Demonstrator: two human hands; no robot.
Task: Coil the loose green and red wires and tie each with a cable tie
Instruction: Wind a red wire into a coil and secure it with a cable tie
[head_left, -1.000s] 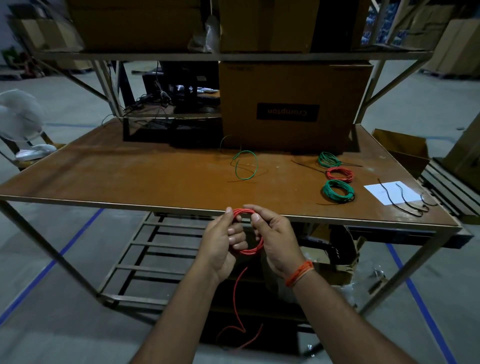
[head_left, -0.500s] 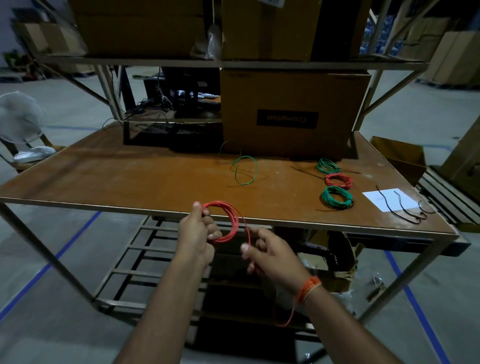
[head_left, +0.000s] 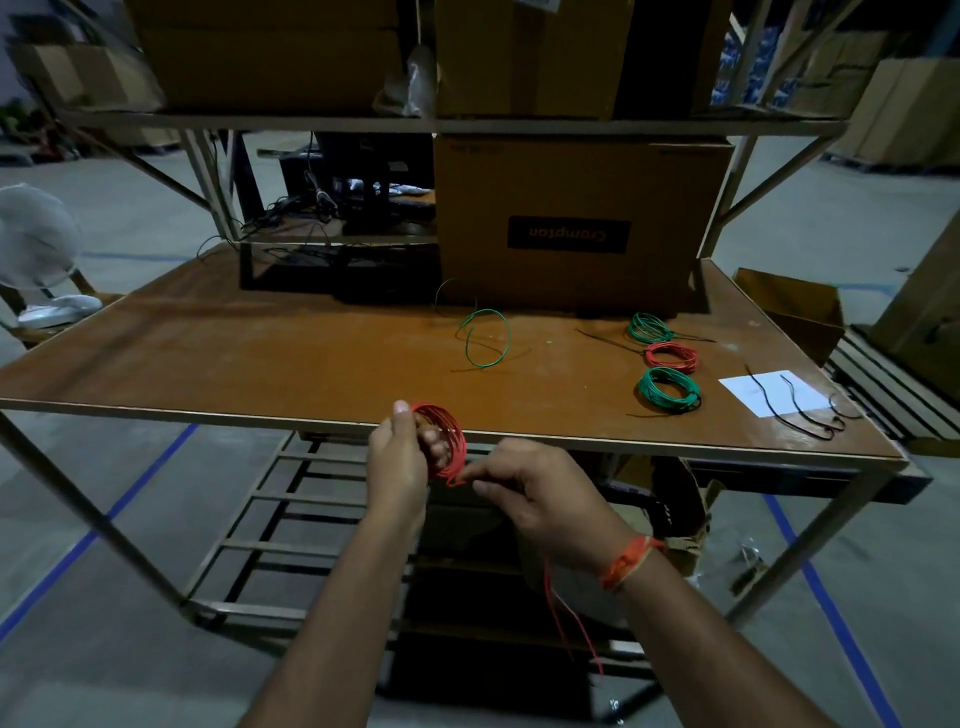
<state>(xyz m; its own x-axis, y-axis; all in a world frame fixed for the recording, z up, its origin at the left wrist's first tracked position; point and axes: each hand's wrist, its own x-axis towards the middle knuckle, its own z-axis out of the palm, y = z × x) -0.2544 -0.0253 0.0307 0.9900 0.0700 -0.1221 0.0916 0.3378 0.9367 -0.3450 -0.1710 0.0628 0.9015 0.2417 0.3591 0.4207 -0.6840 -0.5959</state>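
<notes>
My left hand (head_left: 399, 457) grips a red wire coil (head_left: 450, 442) just in front of the table's near edge. My right hand (head_left: 535, 491) pinches the same red wire at the coil's lower edge; its loose tail (head_left: 563, 613) hangs down below my right wrist. On the brown table (head_left: 260, 358) a loose green wire (head_left: 487, 338) lies in an open loop near the middle. At the right lie three finished coils: a green one (head_left: 647, 327), a red one (head_left: 670, 356) and a larger green one (head_left: 669, 389). Black cable ties (head_left: 800, 405) rest on and beside a white paper (head_left: 774, 391).
A large cardboard box (head_left: 571, 223) stands at the back of the table under a shelf with more boxes. A black frame (head_left: 332, 270) sits back left. A white fan (head_left: 31, 239) is at the far left, an open carton (head_left: 795, 312) off the right edge.
My right hand has come up to the bottom of the coil with the red wire, adding wire to it. My left hand holds the coil in much the same spot. The hanging tail looks shorter.
</notes>
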